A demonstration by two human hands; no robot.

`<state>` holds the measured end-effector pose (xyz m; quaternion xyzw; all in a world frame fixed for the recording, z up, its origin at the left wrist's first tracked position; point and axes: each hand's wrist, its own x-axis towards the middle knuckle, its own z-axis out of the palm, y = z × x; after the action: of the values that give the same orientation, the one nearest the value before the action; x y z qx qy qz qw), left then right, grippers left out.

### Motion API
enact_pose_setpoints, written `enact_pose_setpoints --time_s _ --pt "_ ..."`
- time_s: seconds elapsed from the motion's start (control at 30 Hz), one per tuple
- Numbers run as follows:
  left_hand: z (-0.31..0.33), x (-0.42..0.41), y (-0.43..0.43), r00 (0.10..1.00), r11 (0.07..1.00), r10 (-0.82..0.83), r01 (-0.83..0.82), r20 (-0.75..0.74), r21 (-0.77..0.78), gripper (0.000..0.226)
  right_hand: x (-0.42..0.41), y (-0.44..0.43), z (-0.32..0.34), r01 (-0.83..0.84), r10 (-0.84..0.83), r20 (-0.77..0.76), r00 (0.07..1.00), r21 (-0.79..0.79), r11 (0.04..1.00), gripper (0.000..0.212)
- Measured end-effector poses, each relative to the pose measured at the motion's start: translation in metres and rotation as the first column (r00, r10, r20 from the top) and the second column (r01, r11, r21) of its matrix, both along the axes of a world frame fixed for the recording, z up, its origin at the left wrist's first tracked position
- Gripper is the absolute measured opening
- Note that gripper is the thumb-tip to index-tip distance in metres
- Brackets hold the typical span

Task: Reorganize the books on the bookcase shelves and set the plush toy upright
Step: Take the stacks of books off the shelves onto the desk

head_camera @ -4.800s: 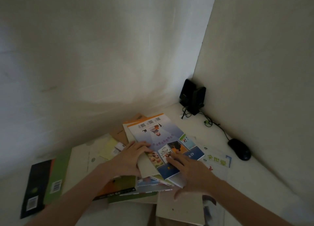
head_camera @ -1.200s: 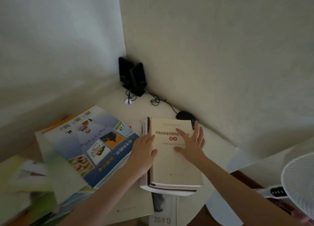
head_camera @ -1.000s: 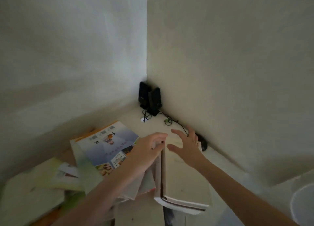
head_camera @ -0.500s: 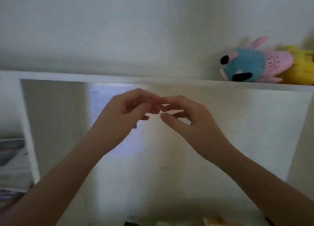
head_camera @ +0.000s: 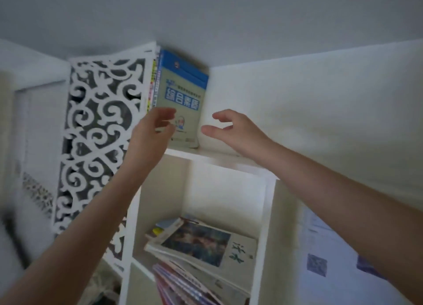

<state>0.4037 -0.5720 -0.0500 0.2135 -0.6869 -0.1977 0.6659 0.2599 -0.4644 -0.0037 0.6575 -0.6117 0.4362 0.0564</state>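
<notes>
A few books stand upright at the left end of the top shelf, against the fretwork panel, so that part looks done. The pile in the compartment below lies slumped and wants sorting, and the plush toy is out of view. My left hand hovers loosely curled at the books' lower front corner. My right hand is spread just beside their right edge. Neither grips anything.

1. A white scroll-cut panel stands upright on the left, dark showing through its openings.
2. A pale bluish sheet hangs low on the right, with a dark square code printed on it.
3. Plain grey ceiling overhead.
</notes>
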Motion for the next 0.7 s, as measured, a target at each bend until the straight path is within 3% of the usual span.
enact_pose_setpoints --time_s 0.07,0.2,0.3,0.4,0.6,0.7 --pt "0.000 0.004 -0.043 0.994 0.994 0.091 -0.094 0.055 0.056 0.042 0.013 -0.040 0.006 -0.029 0.029 0.012 1.000 0.059 0.998 0.061" --pt "-0.003 -0.003 -0.112 0.981 0.973 0.111 -0.140 0.160 0.182 0.065 0.027 -0.126 0.014 -0.051 0.040 0.102 0.994 0.110 0.993 0.062" --pt "-0.004 -0.015 -0.155 0.967 0.965 0.137 -0.179 0.213 0.190 0.077 0.030 -0.177 0.017 -0.070 0.054 0.140 0.989 0.113 0.991 0.070" --pt "-0.001 -0.028 -0.187 0.946 0.956 0.229 -0.263 0.230 0.131 0.072 0.030 -0.217 0.012 -0.092 0.076 0.131 0.988 0.127 0.988 0.078" --pt "-0.010 -0.053 -0.213 0.868 0.874 0.483 -0.487 0.112 0.003 0.069 0.015 -0.258 -0.007 -0.096 0.092 0.107 0.990 0.032 0.995 0.060" --pt "-0.017 -0.059 -0.215 0.882 0.882 0.471 -0.470 0.003 -0.043 0.072 0.008 -0.263 -0.005 -0.131 0.128 0.141 0.982 0.012 0.991 0.052"
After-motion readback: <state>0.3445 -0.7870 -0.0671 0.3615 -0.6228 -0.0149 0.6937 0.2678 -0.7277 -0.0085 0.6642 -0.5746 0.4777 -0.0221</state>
